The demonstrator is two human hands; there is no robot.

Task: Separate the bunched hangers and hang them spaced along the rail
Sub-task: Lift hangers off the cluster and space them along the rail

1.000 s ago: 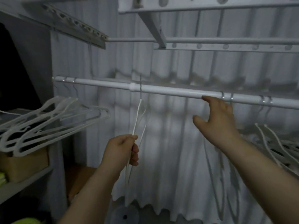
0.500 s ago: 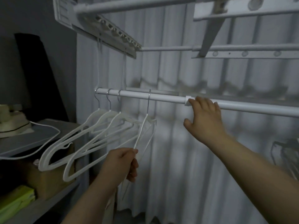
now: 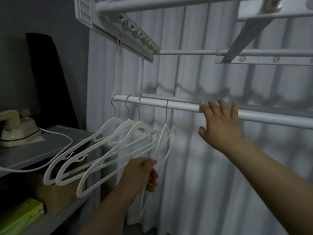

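A white rail [image 3: 179, 103] runs from centre left to the right edge. Three white hangers [image 3: 94, 150] hang close together at its left end, swung out to the left. A fourth white hanger [image 3: 163, 136] hangs a little to their right, seen edge-on. My left hand [image 3: 141, 173] grips that fourth hanger by its lower arm, fingers curled round it. My right hand [image 3: 220, 123] is up at the rail to the right of the fourth hanger, fingers spread and straight against the bar, holding nothing.
A white drying rack [image 3: 128, 29] juts out overhead. A white curtain [image 3: 203, 167] hangs behind the rail. At left a grey shelf [image 3: 42, 146] carries an iron [image 3: 15, 129] with a white cord; a cardboard box [image 3: 55, 192] and a green item [image 3: 22, 216] lie below.
The view has swung left, bringing the left end of the rail and three hangers into sight. My left hand carried the held hanger left along the rail; my right hand slid left along the bar.
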